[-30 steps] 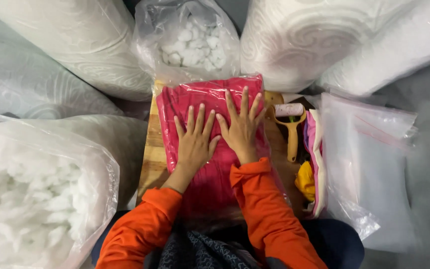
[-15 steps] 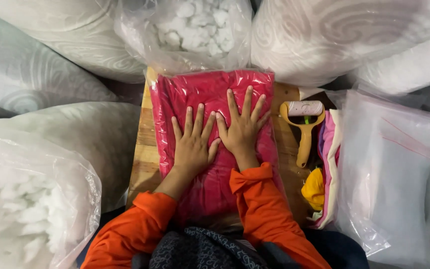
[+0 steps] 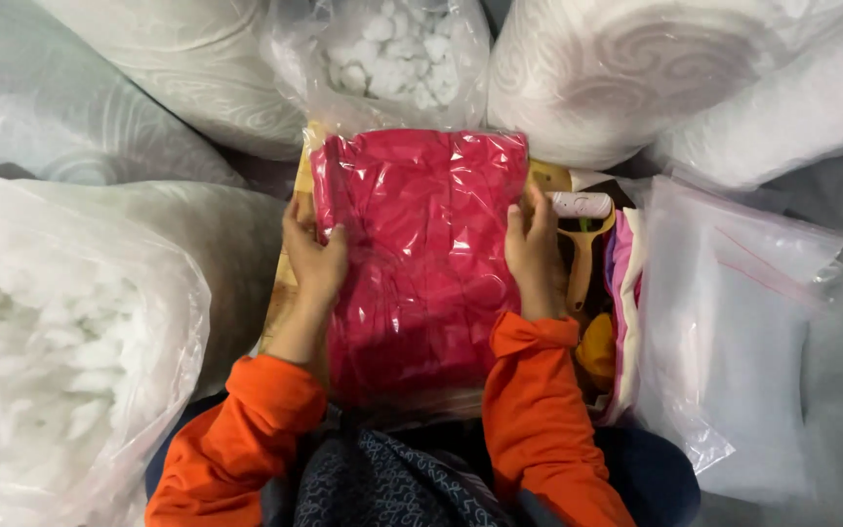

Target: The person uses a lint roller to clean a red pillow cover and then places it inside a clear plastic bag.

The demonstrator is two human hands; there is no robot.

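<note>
Two hands are gripping a clear bag of red cloth point(image 3: 417, 263) lying across the wooden surface point(image 3: 285, 283): left hand point(image 3: 312, 256) curling over its left edge, right hand point(image 3: 532, 249) over its right. Judged step: lifting or squaring it; both grips need to be balanced.

Wooden board point(image 3: 295, 185) mostly under bagged cloth point(image 3: 417, 254)
</note>
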